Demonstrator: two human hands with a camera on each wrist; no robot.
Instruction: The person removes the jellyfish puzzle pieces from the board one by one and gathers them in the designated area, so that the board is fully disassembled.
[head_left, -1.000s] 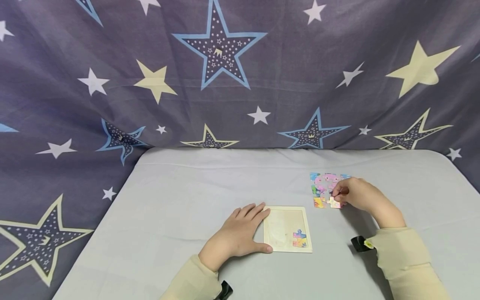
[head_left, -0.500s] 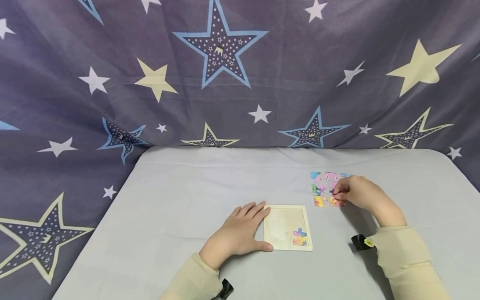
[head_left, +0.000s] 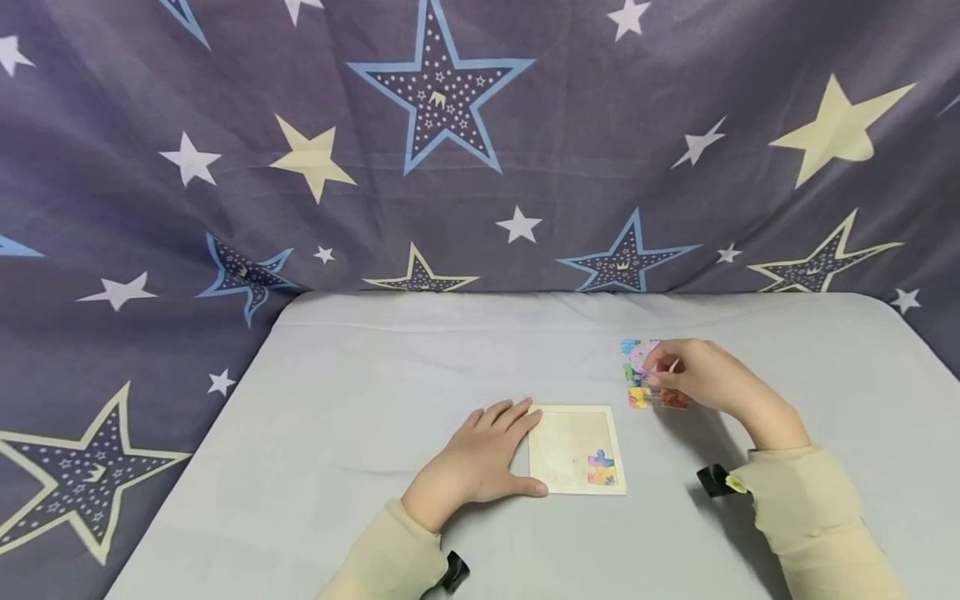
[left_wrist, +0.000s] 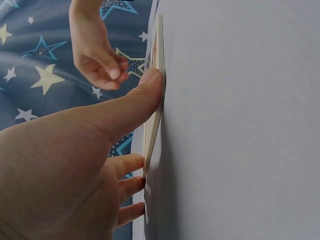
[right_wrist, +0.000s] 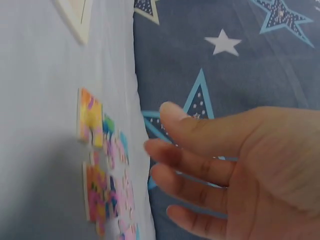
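Note:
My left hand (head_left: 480, 460) rests at the left side of a pale wooden puzzle tray (head_left: 618, 450), fingers spread along its edge and thumb (left_wrist: 145, 92) on the near left corner. Joined jigsaw pieces (head_left: 601, 468), blue, pink and yellow, lie in the tray's near right corner. Beyond it, my right hand (head_left: 708, 375) hovers over a group of colourful jigsaw pieces (head_left: 639, 397) and hides part of them. In the right wrist view its thumb and fingers are loosely bent, nothing visible between them. A yellow piece (right_wrist: 90, 120) and an orange piece (right_wrist: 95, 192) lie below.
A light grey cloth (head_left: 375, 375) covers the table. Behind it hangs a dark curtain (head_left: 480, 200) printed with stars. Black straps (head_left: 716, 481) show at both cuffs.
A second ago my right hand pinched a tilted jigsaw piece; it let that go onto the group, then shifted slightly left and away from me. My left hand stayed on the tray.

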